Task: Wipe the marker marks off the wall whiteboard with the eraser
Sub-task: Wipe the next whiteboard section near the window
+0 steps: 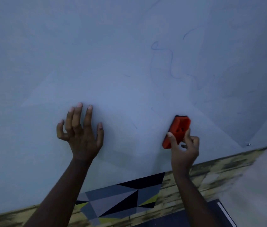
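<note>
Pale grey-white whiteboard fills most of the view. At left centre, the left hand rests against the board, fingers straight and spread apart, fingertips touching the surface. To the right, faint blue marker marks squiggle across the board above the right hand. The right hand pinches an orange eraser between thumb and curled fingers, holding it tilted against the board low on the right side. Below lie a geometric patterned mat and yellowish tiled floor.

Head camera looks forward and down, close to the whiteboard.
</note>
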